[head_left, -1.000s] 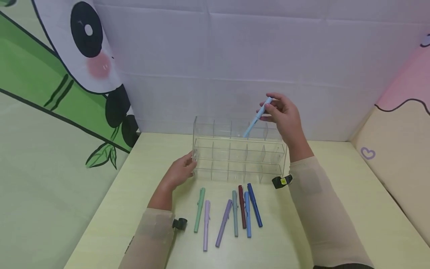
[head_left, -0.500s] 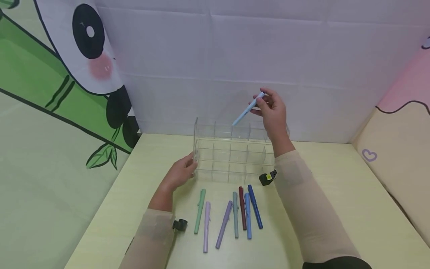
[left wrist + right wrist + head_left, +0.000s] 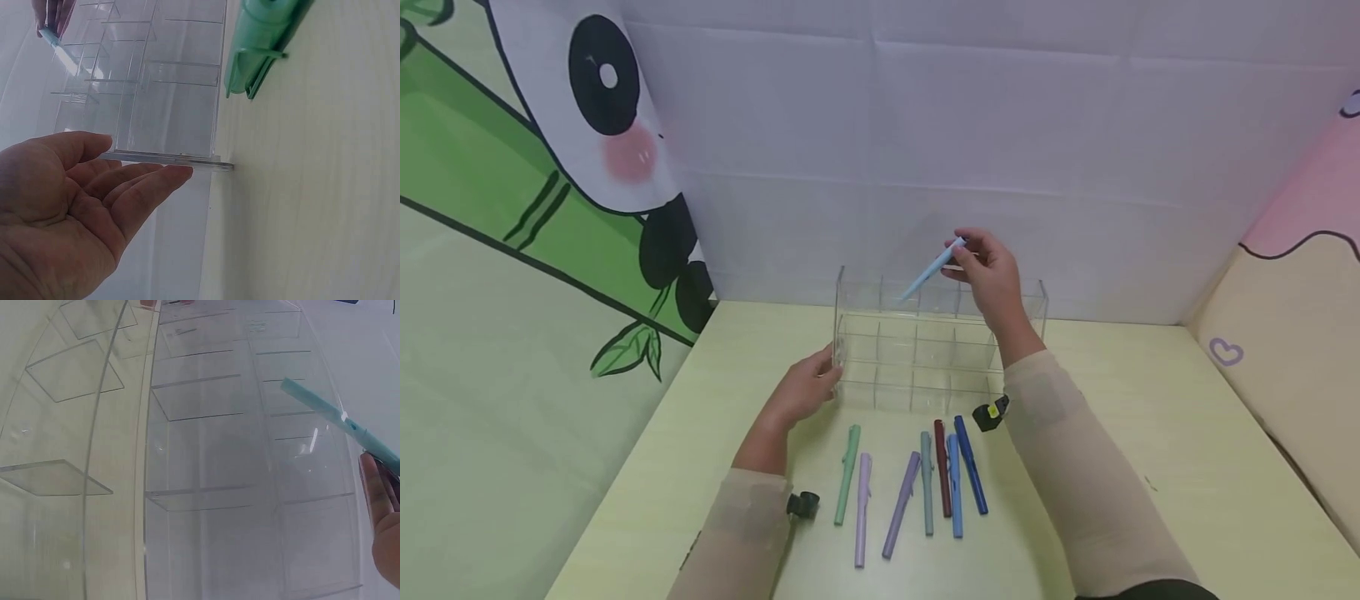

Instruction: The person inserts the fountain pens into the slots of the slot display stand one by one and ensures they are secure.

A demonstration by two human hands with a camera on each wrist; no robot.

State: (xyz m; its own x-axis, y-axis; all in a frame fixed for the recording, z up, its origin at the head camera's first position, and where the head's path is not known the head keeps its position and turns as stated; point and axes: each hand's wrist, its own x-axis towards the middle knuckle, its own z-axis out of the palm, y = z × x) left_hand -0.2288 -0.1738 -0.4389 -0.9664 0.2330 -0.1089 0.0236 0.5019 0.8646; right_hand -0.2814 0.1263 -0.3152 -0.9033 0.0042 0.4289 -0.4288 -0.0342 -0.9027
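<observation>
A light blue pen [image 3: 932, 268] slants down to the left from my right hand [image 3: 994, 279], pinched near its upper end between thumb and fingers. Its lower end overlaps the back row of a clear acrylic organizer [image 3: 932, 346] with tiered compartments. In the right wrist view the pen [image 3: 325, 409] stands out over the clear compartments, and the hand [image 3: 384, 531] shows only at the edge. My left hand [image 3: 808, 385] rests at the organizer's left side. In the left wrist view the left hand's fingers [image 3: 147, 197] lie extended against the side panel [image 3: 169, 159].
Several pens lie on the table [image 3: 700, 467] in front of the organizer: green [image 3: 847, 475], light purple [image 3: 862, 510], purple [image 3: 901, 504], grey-green [image 3: 927, 483], dark red [image 3: 942, 468], blue [image 3: 955, 486] and dark blue [image 3: 972, 465]. A pale cloth wall [image 3: 880, 150] stands behind.
My right hand has moved left with the light blue pen, rising at first and then coming lower over the organizer's back row. The left hand stays at the organizer's side.
</observation>
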